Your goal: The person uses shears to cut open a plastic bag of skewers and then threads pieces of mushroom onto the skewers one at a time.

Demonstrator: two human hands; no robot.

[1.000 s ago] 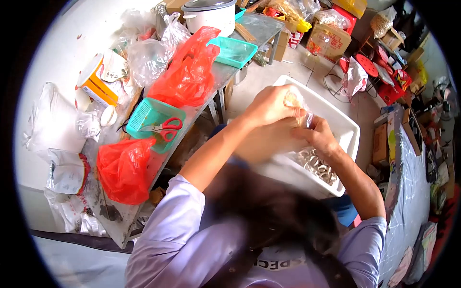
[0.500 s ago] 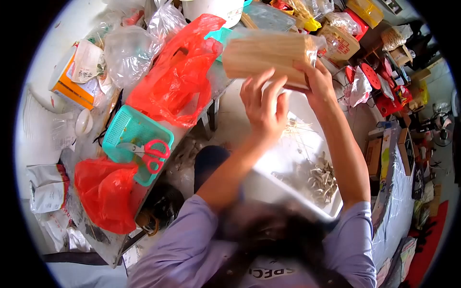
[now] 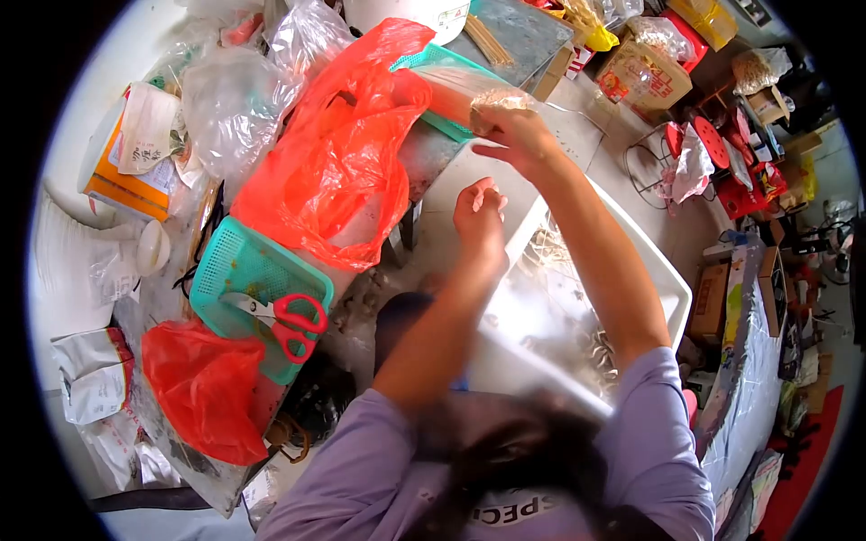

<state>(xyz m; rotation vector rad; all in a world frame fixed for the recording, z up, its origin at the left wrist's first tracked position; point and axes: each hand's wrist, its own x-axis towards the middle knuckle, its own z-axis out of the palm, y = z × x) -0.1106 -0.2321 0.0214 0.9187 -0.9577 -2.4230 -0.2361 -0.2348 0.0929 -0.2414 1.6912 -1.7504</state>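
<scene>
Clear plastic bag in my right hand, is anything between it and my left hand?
Nothing visible does. The right hand grips the clear plastic bag; the left hand hangs empty just short of it, with only open air between.

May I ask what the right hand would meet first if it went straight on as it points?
The right hand, holding a clear bag, would likely meet the far teal basket first; depth is unclear.

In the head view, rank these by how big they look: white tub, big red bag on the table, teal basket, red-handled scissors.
1. white tub and big red bag: too alike to rank, and the tub is partly hidden.
2. teal basket.
3. red-handled scissors, lying in the basket.
</scene>
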